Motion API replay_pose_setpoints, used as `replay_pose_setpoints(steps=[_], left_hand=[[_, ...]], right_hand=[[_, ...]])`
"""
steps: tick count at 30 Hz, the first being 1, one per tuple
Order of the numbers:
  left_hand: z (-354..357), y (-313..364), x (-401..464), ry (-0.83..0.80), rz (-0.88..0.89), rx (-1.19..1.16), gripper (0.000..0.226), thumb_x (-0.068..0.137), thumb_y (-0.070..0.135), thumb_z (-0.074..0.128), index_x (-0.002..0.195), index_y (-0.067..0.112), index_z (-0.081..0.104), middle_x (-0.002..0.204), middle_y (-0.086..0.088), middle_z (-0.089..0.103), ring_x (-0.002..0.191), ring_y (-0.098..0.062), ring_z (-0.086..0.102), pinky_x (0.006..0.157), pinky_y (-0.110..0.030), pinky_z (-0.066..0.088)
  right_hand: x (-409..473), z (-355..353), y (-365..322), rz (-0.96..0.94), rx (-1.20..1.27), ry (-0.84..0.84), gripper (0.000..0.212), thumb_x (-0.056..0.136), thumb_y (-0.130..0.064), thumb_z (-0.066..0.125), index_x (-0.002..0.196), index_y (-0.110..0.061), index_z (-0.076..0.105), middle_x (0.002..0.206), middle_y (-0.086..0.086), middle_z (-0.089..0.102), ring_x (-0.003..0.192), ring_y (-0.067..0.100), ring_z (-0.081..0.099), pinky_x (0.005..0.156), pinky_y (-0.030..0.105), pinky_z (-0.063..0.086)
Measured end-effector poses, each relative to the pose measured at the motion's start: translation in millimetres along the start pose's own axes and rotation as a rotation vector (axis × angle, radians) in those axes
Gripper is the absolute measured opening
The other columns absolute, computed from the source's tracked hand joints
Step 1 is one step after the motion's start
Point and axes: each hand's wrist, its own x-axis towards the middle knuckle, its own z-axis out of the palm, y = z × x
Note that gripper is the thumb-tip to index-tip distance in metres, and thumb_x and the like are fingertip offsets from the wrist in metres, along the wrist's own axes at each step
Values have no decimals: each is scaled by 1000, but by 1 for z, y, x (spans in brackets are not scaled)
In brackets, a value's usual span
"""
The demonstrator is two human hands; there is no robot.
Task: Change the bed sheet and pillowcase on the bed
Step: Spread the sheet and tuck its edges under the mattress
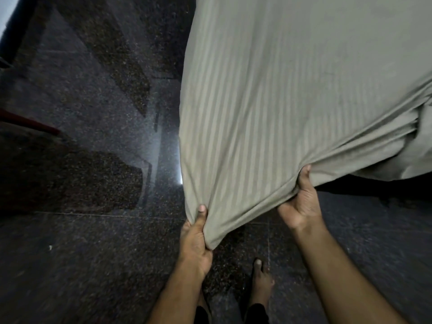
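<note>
A grey-green striped bed sheet (pixel 280 94) fills the upper right of the head view, stretched taut from the bed toward me. My left hand (pixel 195 239) grips its lowest corner, thumb on top of the cloth. My right hand (pixel 301 202) grips the sheet's near edge a little to the right, fingers curled under the fabric. The sheet bunches into folds at the far right (pixel 402 127). The bed itself is hidden under the cloth.
Dark speckled polished floor (pixel 93 253) spreads to the left and below. My bare foot (pixel 260 281) stands under the sheet's corner. A dark red strip (pixel 28 121) lies at the left edge, and a wall base (pixel 14 26) runs along the top left.
</note>
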Motion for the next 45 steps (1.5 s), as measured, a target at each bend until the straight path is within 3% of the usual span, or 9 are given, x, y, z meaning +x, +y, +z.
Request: replay_pose_setpoints(steps=[9, 13, 19, 25, 32, 35, 38, 41, 45], left_hand=[[-24, -8, -9, -6, 30, -126, 49, 82, 28, 71, 127, 10, 66, 116, -14, 74, 96, -25, 75, 74, -49, 63], [-31, -11, -10, -95, 19, -178, 65, 79, 32, 77, 136, 5, 60, 131, -19, 66, 116, -32, 67, 96, -69, 48], [-29, -10, -3, -36, 39, -131, 48, 87, 19, 65, 132, 1, 62, 116, -16, 74, 97, -26, 75, 78, -50, 62], [-37, -19, 7, 111, 77, -6, 28, 93, 20, 68, 119, 9, 69, 106, -12, 77, 88, -24, 76, 65, -39, 63], [-64, -42, 22, 322, 71, 168, 9, 97, 18, 66, 90, 13, 67, 59, 2, 58, 38, -2, 48, 35, -15, 37], [-79, -62, 25, 331, 32, 264, 9, 96, 15, 67, 105, 14, 64, 60, 2, 50, 47, -6, 43, 44, -19, 35], [-78, -74, 22, 297, 3, 290, 4, 97, 14, 66, 96, 17, 64, 68, 2, 56, 62, -10, 49, 55, -24, 35], [-64, -73, 25, 237, 18, 345, 4, 96, 15, 69, 96, 18, 69, 77, 4, 66, 74, -11, 57, 62, -26, 39], [-32, -57, 33, 134, 170, 482, 5, 96, 18, 69, 100, 21, 69, 90, 1, 66, 85, -13, 59, 66, -28, 42]], right_hand=[[-40, -77, 25, 93, -129, 185, 52, 100, -47, 50, 135, -9, 59, 117, 9, 74, 100, 20, 74, 66, 34, 63], [-45, -96, 32, 44, -107, 210, 42, 104, -39, 46, 128, -9, 62, 116, 8, 74, 96, 17, 75, 65, 32, 62], [-53, -104, 31, 98, -136, 177, 50, 107, -40, 38, 96, -13, 79, 89, 9, 78, 64, 19, 74, 47, 29, 55], [-50, -116, 36, 84, -164, 197, 35, 107, -37, 41, 118, -12, 61, 86, 4, 78, 53, 14, 67, 47, 26, 54], [-51, -119, 42, 8, -192, 272, 19, 107, -25, 44, 108, -20, 62, 82, -5, 77, 63, 8, 71, 46, 20, 54], [-43, -134, 51, -13, -358, 399, 13, 104, -21, 52, 98, -15, 62, 68, -1, 66, 50, 3, 57, 42, 16, 45], [-34, -160, 76, 104, -665, 484, 15, 101, -19, 60, 112, -10, 65, 73, 2, 55, 54, 7, 50, 49, 20, 41], [-31, -149, 95, 205, -783, 370, 16, 100, -21, 63, 114, -14, 68, 80, 3, 62, 68, 14, 56, 60, 26, 45], [-12, -102, 96, 20, -1052, 116, 4, 100, -26, 64, 99, -27, 67, 86, -6, 66, 78, 10, 61, 66, 22, 47]])
